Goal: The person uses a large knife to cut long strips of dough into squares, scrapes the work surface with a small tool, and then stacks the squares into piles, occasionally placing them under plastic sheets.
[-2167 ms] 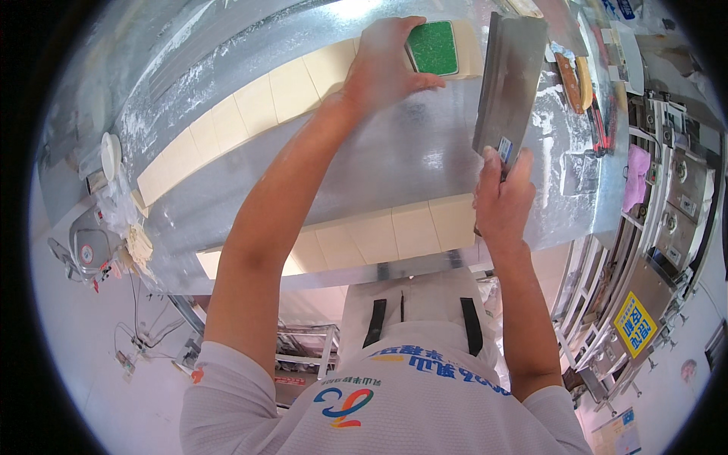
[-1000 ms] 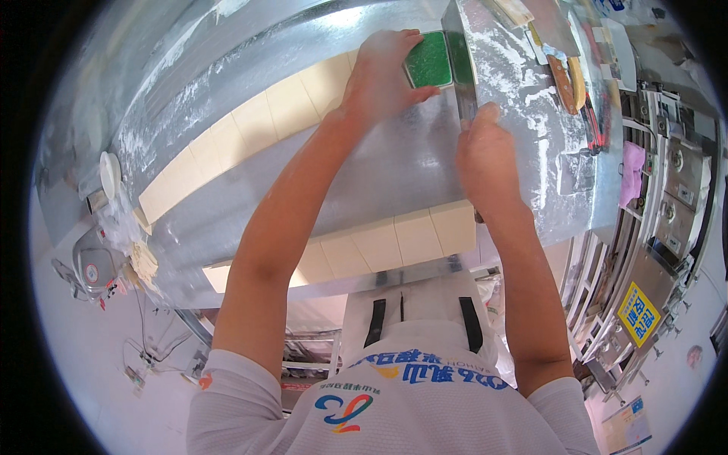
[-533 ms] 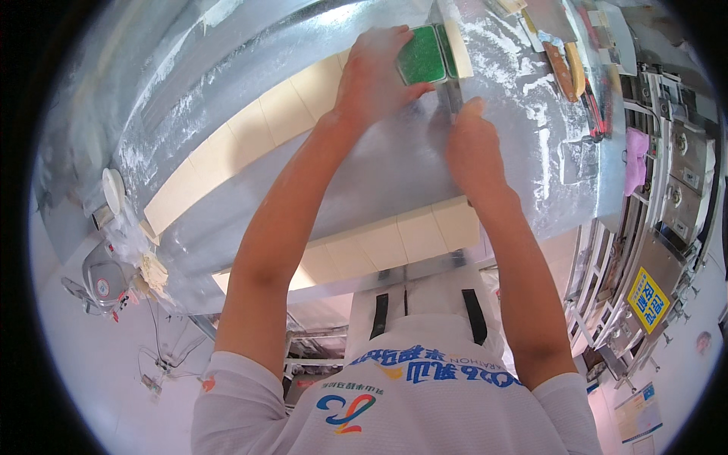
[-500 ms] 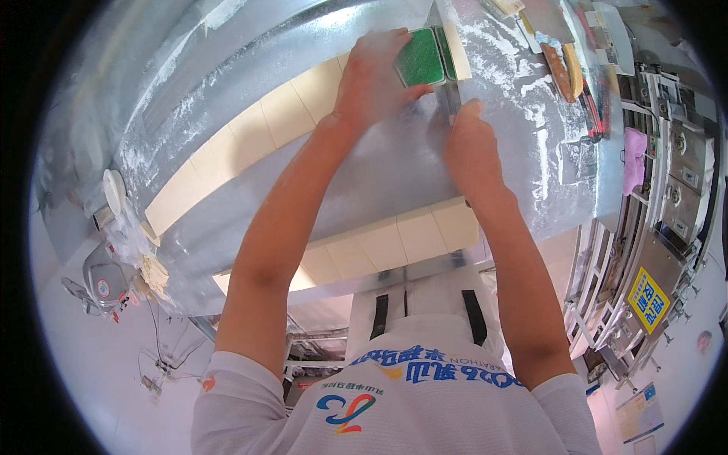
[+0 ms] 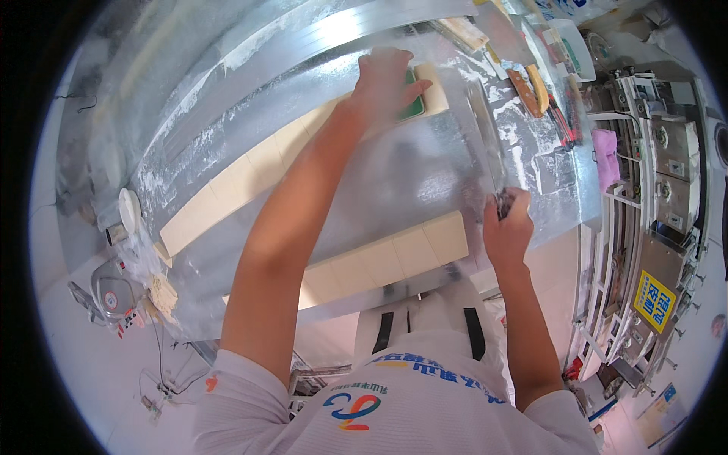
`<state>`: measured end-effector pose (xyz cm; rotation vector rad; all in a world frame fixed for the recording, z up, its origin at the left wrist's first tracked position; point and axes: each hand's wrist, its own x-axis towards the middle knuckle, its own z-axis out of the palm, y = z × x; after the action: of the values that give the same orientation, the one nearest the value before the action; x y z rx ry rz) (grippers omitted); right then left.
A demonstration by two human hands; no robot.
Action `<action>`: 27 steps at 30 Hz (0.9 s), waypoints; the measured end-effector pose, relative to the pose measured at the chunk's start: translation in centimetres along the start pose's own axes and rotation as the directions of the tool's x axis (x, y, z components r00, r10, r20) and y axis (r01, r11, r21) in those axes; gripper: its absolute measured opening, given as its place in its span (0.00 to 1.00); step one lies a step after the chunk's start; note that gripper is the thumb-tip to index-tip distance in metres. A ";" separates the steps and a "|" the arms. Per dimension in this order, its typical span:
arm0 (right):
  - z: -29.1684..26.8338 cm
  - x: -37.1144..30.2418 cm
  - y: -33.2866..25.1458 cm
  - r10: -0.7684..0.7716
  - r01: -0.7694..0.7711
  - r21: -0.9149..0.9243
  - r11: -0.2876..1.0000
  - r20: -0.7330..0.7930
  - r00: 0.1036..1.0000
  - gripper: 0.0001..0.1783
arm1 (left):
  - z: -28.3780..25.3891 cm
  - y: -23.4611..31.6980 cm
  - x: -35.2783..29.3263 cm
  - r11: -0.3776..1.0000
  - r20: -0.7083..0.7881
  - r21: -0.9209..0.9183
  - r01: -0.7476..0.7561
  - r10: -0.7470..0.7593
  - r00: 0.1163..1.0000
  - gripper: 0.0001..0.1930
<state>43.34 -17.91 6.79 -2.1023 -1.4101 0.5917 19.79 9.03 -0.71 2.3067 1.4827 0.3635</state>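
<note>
A long pale strip of dough sheet [image 5: 254, 163], cut into squares, curves across the far part of the metal table. At its right end my left hand [image 5: 383, 87] spans a green square plate [image 5: 414, 108], thumb and fingers spread around it; the hand hides much of the plate. A pale end piece of dough [image 5: 432, 87] lies just right of the plate, beside my thumb. My right hand [image 5: 508, 227] is closed round the handle of a long knife [image 5: 487, 133], whose blade points away over the table, apart from the dough.
A second row of cut dough [image 5: 394, 256] lies near the front edge. Tools with brown and yellow handles [image 5: 531, 91] lie at the far right on the floured metal table [image 5: 364, 186]. A pink cloth [image 5: 605, 158] hangs on the right. A white lid [image 5: 129, 211] sits far left.
My right hand has drawn the knife away from the plate's right side, toward me and to the right. My left hand now covers more of the green plate.
</note>
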 end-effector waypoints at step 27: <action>-5.5 2.1 12.9 -0.158 0.132 -0.200 0.971 -0.118 0.980 0.26 | -4.4 17.0 -3.2 0.976 0.077 -0.216 -0.030 0.048 0.996 0.25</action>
<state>56.48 -20.99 2.48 -2.1163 -1.5810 0.2614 30.55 0.40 10.70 2.1558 1.2925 0.4132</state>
